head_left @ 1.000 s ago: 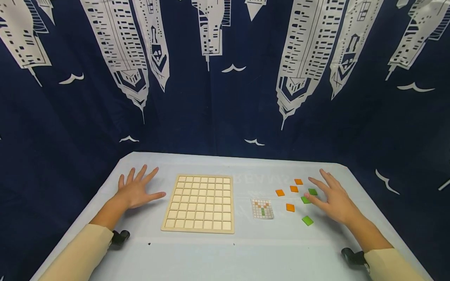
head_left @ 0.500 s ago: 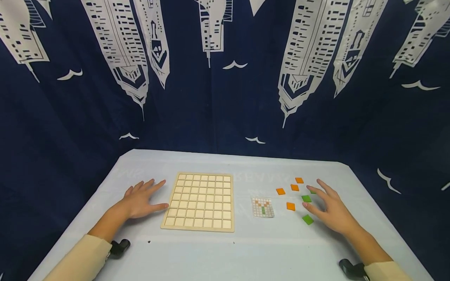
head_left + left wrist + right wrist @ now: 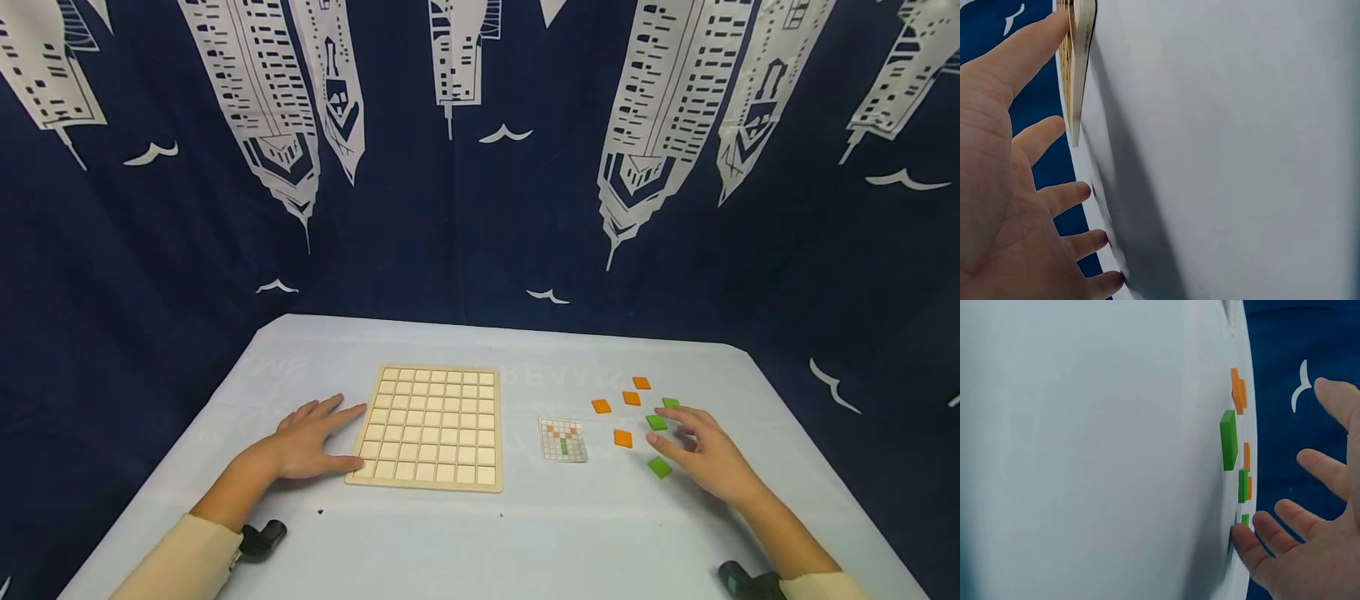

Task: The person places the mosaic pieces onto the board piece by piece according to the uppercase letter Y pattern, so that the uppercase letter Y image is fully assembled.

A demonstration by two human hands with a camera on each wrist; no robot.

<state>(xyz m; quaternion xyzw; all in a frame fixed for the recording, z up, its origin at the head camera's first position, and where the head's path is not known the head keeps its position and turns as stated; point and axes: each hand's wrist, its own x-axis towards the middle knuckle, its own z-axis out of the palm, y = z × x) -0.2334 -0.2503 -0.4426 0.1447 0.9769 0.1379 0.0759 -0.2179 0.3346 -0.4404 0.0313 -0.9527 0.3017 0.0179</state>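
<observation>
Has left grip (image 3: 306, 446) spread, empty, at left edge of wooden board (image 3: 431, 435); poises empty, loosely bent right grip (image 3: 708, 457) beside green tiles (image 3: 660, 467) at right; could scatter tiles by brushing low, skew board by pressing

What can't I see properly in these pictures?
Far green tile: head view, partly covered by the right hand.
Wooden board: left wrist view, mostly cut off by the top edge.
Bigger dark speck: head view, too small to tell what it is.
</observation>
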